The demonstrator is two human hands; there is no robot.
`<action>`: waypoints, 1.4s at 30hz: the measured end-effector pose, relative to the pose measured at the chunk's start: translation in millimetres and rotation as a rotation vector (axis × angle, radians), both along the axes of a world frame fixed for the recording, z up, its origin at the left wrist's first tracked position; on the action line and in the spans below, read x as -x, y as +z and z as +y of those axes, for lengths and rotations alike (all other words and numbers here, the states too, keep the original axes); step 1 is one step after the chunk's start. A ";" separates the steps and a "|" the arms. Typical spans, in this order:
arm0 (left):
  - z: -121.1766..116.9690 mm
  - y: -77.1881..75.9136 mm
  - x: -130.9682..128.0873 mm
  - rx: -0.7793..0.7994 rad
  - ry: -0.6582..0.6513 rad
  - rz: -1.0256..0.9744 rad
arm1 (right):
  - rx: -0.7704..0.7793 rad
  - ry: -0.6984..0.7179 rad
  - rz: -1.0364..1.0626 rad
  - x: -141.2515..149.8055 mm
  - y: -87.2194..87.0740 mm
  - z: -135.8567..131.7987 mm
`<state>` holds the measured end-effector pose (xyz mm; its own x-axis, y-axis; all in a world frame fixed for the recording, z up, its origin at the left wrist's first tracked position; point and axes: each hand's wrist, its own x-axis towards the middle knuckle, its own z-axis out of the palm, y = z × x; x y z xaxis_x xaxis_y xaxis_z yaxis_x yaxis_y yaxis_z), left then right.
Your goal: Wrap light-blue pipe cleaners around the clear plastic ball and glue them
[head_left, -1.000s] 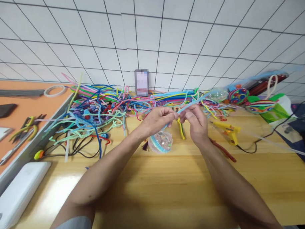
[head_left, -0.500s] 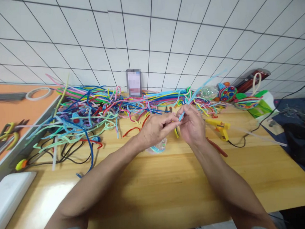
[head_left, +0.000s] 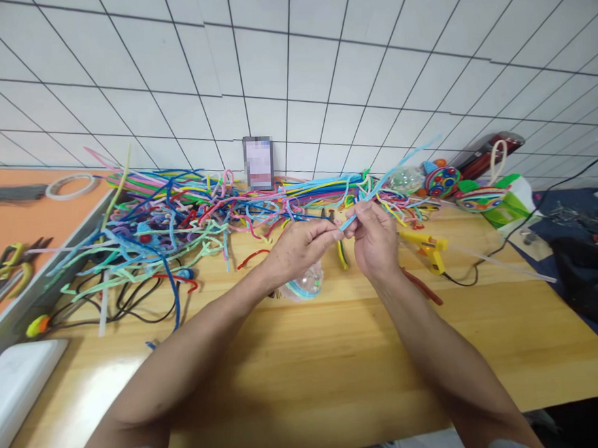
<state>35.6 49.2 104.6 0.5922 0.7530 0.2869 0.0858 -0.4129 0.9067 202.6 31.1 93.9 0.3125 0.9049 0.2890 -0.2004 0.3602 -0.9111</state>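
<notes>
My left hand [head_left: 300, 249] and my right hand [head_left: 375, 237] meet above the middle of the wooden table [head_left: 304, 367]. Both pinch a light blue pipe cleaner [head_left: 383, 177] that runs up and to the right from my fingertips. Under my left hand hangs a clear ball [head_left: 304, 284] wrapped with light blue pipe cleaner. Behind my hands a big tangle of coloured pipe cleaners [head_left: 181, 215] lies along the tiled wall.
A yellow glue gun [head_left: 427, 247] with a black cord and red-handled pliers [head_left: 421, 286] lie right of my hands. Decorated balls [head_left: 442, 180] and a green box [head_left: 511, 207] stand at the back right. An orange mat [head_left: 14, 221] with pliers and tape is at left; a white box [head_left: 15, 384] near the front left.
The clear ball has dropped a little lower under my left hand and my hands have stayed pinched on the blue pipe cleaner. The view has shifted slightly.
</notes>
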 end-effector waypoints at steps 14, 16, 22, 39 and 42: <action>13.3 1.2 11.3 -0.025 -0.110 0.202 | -0.076 -0.205 0.051 -20.8 3.6 14.1; 11.7 1.0 9.4 -0.022 -0.096 0.251 | -0.082 -0.202 0.042 -19.7 3.8 12.8; 5.7 6.4 4.7 -0.061 -0.024 0.422 | -0.150 -0.193 -0.078 -14.2 2.5 -0.2; 10.3 7.0 13.9 0.336 -0.288 0.031 | 0.071 0.124 -0.093 -15.4 2.9 4.8; 11.0 7.3 13.4 0.331 -0.300 0.050 | 0.071 0.132 -0.077 -13.9 4.3 4.9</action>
